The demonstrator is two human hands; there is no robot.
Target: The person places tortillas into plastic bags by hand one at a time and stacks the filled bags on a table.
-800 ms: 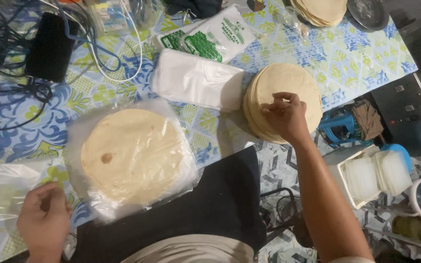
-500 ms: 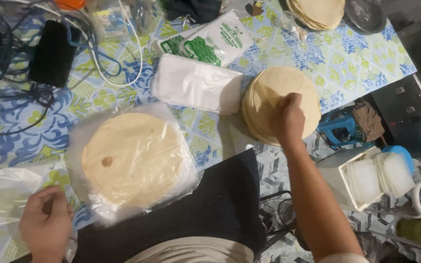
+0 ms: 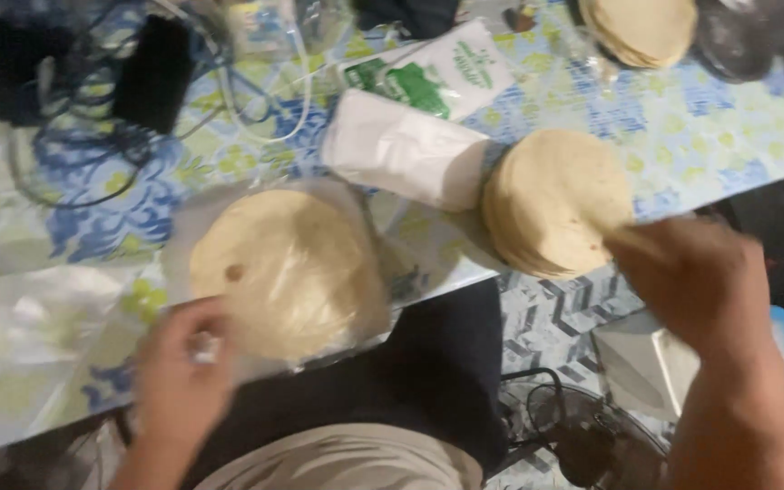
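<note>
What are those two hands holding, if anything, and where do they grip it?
The left hand pinches the near edge of the clear plastic bag around a tortilla stack. The right hand seems to lift the top tortilla of the bare stack by its right edge; blur leaves this uncertain.

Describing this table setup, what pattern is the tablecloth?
The tablecloth has a blue and yellow-green floral print on white, seen in the head view.

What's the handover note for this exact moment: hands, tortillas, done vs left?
Left hand: pinching the clear plastic wrap at the near edge of the wrapped tortilla stack.
Right hand: at the right edge of the bare tortilla stack; blurred, grip unclear.
White paper packet lies between the stacks.
Done: one stack sits on plastic.
Left: bare stack still unwrapped.
</note>
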